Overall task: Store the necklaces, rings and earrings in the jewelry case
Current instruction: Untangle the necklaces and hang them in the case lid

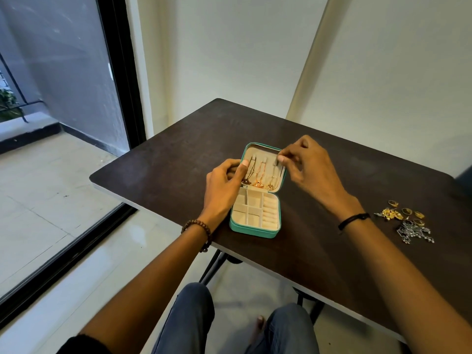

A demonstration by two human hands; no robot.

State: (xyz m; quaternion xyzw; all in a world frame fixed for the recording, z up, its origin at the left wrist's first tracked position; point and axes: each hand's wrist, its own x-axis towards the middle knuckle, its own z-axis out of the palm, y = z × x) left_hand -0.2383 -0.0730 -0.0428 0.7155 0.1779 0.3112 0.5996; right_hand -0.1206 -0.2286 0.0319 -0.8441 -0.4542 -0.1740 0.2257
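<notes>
Now your right hand (pixel 304 164) pinches 3rd necklace (pixel 273 175) at lid hook, left hand (pixel 224 185) curled steadying case (pixel 255 226); slip & chain tangles w/ neighbours.

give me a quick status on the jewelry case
Left hand steadies case lid. Right hand at third necklace. Rings, earrings on table.

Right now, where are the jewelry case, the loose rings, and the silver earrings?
Jewelry case (pixel 255 231): head view, teal front wall of the base.
Rings (pixel 406 211): head view, a gold ring in the cluster on the table.
Silver earrings (pixel 414 232): head view, middle of the silver pile.
</notes>
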